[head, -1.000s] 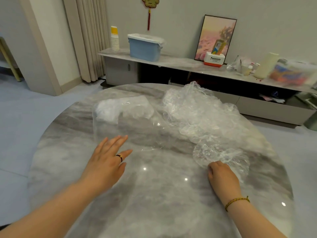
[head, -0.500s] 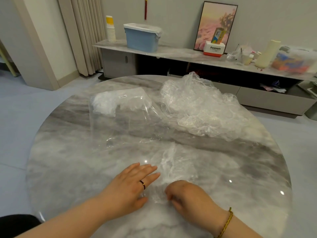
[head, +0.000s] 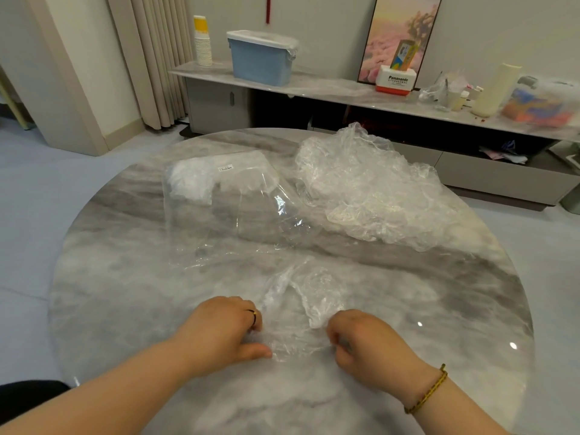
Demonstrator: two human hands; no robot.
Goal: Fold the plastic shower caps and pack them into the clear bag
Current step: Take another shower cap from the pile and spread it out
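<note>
Caps [head: 192, 183] inside clear bag [head: 216, 237]

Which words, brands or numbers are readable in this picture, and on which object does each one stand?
"Panasonic": on the front of the white and red box on the sideboard.
Small line under that brand: too small to read.
The white label on the clear bag: printed, but too small to read.
The colourful carton behind the box: print blurred, not readable.
</note>
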